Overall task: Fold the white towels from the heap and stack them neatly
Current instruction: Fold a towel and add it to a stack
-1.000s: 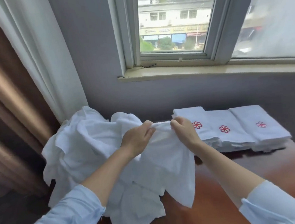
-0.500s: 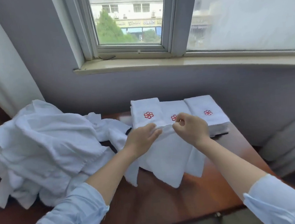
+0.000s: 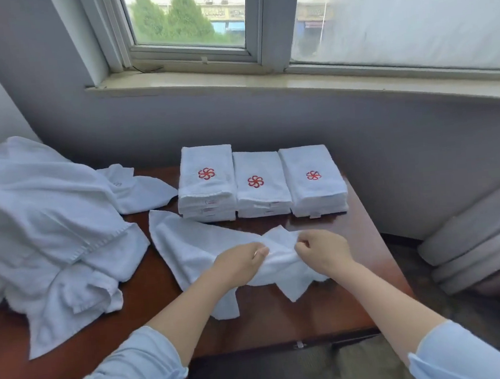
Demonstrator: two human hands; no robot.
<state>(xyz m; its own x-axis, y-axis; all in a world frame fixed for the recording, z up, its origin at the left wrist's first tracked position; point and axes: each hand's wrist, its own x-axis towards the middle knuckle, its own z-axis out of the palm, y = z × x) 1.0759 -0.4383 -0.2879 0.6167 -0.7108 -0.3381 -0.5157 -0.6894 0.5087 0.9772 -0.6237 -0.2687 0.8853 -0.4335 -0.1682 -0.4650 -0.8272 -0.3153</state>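
Soft white towel (image 3: 193, 245), light and floppy.
Our left hand (image 3: 239, 266) and right hand (image 3: 323, 249) pinch its bunched edge with curled fingers; we judge corners the better hold.

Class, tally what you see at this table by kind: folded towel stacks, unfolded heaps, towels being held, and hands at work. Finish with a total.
Folded stacks: 3
Unfolded heap: 1
Held towel: 1
Hands, left hand and right hand, both pinching the held towel: 2
Total: 7
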